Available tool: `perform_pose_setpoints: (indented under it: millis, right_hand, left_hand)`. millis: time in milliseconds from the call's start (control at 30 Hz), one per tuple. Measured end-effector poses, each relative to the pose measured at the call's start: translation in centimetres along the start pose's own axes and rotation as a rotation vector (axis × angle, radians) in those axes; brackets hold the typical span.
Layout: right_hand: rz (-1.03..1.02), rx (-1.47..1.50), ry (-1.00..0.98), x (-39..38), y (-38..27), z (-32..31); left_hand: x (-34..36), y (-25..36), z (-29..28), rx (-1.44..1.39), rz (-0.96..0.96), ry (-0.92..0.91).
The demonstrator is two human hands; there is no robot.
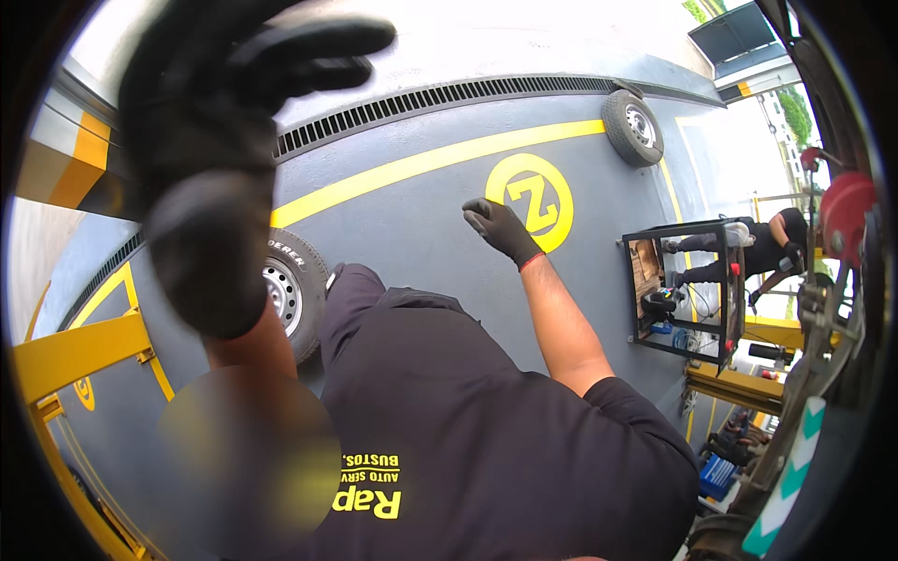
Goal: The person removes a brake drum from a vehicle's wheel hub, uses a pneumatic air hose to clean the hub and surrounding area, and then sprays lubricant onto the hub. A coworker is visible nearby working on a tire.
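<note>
My left hand (201,122), in a black glove, is raised very close to the camera and blurred. Its fingers stretch out toward the right with gaps between them, and nothing shows in its grasp. My right hand (503,230), also black-gloved, hangs low over the grey floor with its fingers curled in. I see nothing held there. Beyond my left forearm, a wheel with a silver rim (282,297) is partly hidden. Near the right hand, the floor carries a round yellow emblem (561,192).
Farther off to the right a second wheel (633,128) rests on the floor. A black-framed cart (629,285) holds tools, with a co-worker (781,238) beyond it. Yellow steel posts (79,355) stand at left. A drain grate (421,100) crosses the floor. Red machinery (847,217) lines the right edge.
</note>
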State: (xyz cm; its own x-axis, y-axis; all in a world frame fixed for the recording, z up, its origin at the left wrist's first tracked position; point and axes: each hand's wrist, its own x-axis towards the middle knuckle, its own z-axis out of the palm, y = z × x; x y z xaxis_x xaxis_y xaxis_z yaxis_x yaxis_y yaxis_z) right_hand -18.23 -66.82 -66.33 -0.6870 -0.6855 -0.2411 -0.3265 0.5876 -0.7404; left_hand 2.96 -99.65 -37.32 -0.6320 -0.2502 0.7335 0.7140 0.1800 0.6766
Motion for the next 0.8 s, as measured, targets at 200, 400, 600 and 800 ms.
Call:
perform_pose_setpoints:
  millis: [200, 400, 600, 800]
  right_hand:
    - [0.244, 0.215, -0.025, 20.1, 6.2, -1.7]
    - [1.12, 0.492, 0.128, 18.5, 20.0, -1.7]
    - [1.434, 1.091, 0.129, 19.1, 20.9, -2.3]
    - [1.15, 0.699, -0.097, 34.1, 22.8, -7.9]
  left_hand:
    - [17.5, -4.6, -10.4, 0.743, -0.082, -0.255]
    - [39.0, -21.9, -15.6, 0.922, -0.181, -0.444]
    - [61.7, -40.0, -10.4, 0.827, -0.169, -0.674]
    - [74.5, -65.1, 2.7, -0.124, 0.28, -0.669]
